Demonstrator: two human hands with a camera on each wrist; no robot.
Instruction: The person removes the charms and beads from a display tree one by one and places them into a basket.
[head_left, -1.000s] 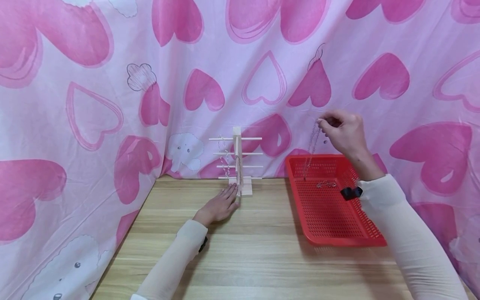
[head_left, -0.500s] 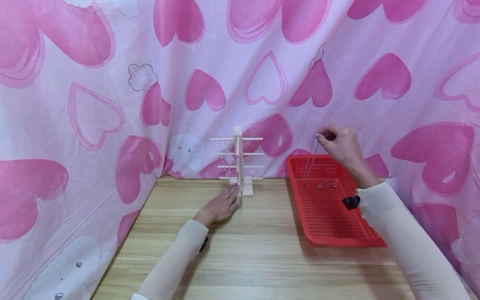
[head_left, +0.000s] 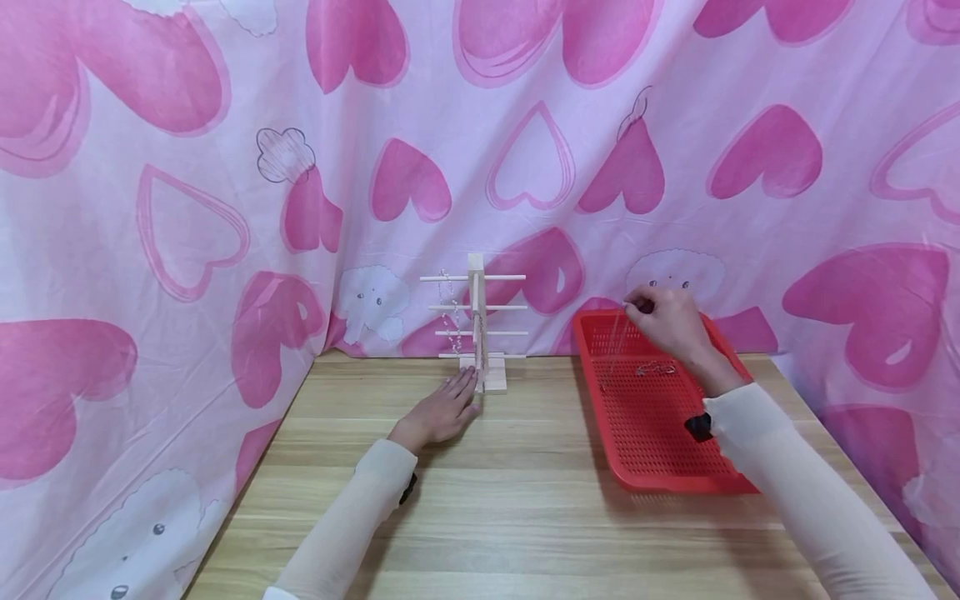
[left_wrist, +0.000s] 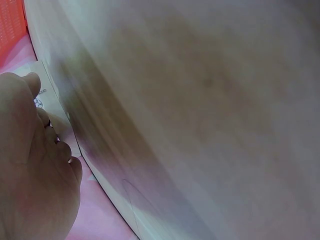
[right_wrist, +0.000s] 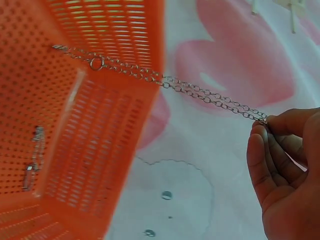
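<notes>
My right hand (head_left: 670, 323) pinches a silver chain necklace (right_wrist: 210, 98) between thumb and fingertips. The doubled chain hangs down over the red plastic basket (head_left: 618, 471), and a small ring shows on it in the right wrist view. Another silver chain (head_left: 656, 369) lies on the basket floor. My left hand (head_left: 437, 408) lies with fingers extended at the base of a wooden rack (head_left: 476, 287). That rack has several horizontal pegs, and a beaded strand (head_left: 450, 312) hangs from its left side. A further chain hangs along the middle post.
The wood-grain table (head_left: 480, 533) carries the rack at its back middle and the basket at the right. A pink heart-patterned cloth (head_left: 420, 75) closes off the back and both sides. A black wrist camera (head_left: 699, 427) sits under the right sleeve.
My right hand has come down and slightly left with the chain, now lower over the basket's back left part. The left hand has stayed at the rack's base.
</notes>
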